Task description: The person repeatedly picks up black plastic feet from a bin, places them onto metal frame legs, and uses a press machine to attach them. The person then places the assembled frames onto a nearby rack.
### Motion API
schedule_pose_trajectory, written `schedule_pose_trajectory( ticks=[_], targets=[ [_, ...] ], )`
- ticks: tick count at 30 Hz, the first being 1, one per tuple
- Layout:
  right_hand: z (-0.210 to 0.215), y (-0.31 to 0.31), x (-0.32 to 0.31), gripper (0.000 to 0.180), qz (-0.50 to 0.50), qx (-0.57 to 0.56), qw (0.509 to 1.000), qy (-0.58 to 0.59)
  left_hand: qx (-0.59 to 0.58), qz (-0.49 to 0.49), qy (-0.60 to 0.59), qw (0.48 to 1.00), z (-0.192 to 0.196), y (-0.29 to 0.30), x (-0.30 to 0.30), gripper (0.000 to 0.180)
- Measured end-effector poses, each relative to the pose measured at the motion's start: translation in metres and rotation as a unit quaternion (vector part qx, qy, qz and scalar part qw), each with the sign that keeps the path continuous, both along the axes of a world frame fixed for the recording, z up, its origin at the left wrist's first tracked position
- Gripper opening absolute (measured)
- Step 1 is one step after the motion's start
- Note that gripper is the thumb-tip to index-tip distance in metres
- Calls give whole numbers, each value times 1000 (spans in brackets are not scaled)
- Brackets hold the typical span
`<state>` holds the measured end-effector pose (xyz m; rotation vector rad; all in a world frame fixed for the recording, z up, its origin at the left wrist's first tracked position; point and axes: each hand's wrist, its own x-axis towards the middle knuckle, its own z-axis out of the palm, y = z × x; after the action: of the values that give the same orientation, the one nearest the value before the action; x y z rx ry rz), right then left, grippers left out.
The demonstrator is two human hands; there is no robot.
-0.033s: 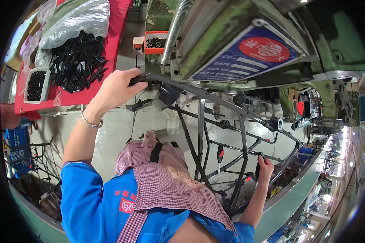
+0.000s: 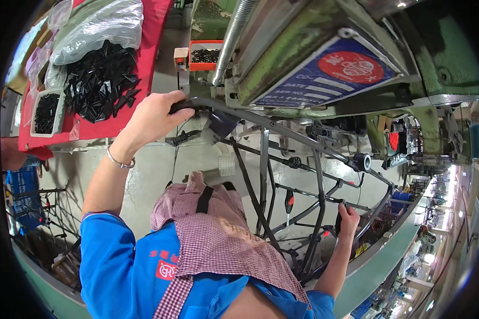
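Note:
A dark tubular metal frame (image 2: 291, 134) with several crossing bars stands in front of me, below a green machine head. My left hand (image 2: 157, 118) is closed round the black end of its upper tube, at the frame's left end. Farther right and lower, my right hand (image 2: 349, 220) is closed round a black grip (image 2: 338, 223) on the frame's right side. The fingers of the right hand are partly hidden. Between the hands, a red-and-black part (image 2: 289, 201) is among the bars. A black plate-like piece (image 2: 222, 125) sits under the upper tube, near my left hand.
The green machine (image 2: 250, 87) with a blue plate overhangs the frame. To the left, a red-covered table (image 2: 153, 50) bears black plastic pieces (image 2: 104, 82), a white tub (image 2: 63, 114) of small black parts and a plastic bag (image 2: 98, 32). An orange box (image 2: 203, 66) of black rings stands behind.

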<state>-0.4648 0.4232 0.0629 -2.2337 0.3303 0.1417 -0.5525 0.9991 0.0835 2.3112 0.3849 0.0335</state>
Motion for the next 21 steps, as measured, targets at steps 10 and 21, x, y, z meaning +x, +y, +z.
schedule_pose_trajectory(
  ticks=[10,21],
  targets=[
    [-15,-5,13,27,0,-31,999,35,118,-1,6,993,-31,-1,0,32],
    [-19,-8,22,32,11,-69,997,28,135,3,29,990,-29,-4,-2,34]
  ],
)
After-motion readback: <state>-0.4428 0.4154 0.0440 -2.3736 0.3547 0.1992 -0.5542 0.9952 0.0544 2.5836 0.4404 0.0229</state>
